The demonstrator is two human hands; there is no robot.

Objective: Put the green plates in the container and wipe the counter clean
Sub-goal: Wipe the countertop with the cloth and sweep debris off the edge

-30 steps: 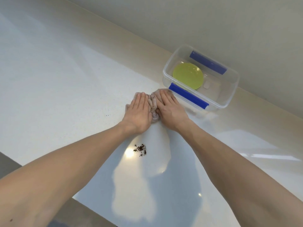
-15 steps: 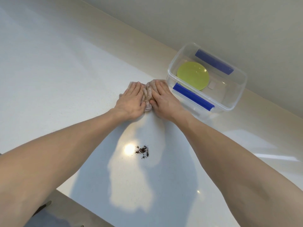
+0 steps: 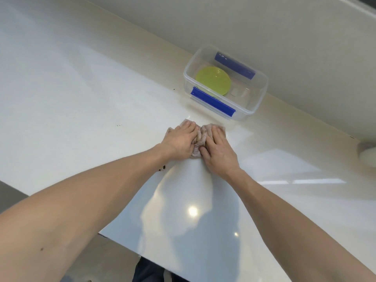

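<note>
A plain pale wall (image 3: 264, 27) runs along the far edge of the desk. At the right edge of the view, a blurred whitish object (image 3: 368, 152) sits on the desk near that far edge; what it is cannot be told. Below the desk's near edge, grey floor (image 3: 9, 198) shows at the left, and dark blue fabric (image 3: 148, 271) shows at the bottom, just under the edge.
</note>
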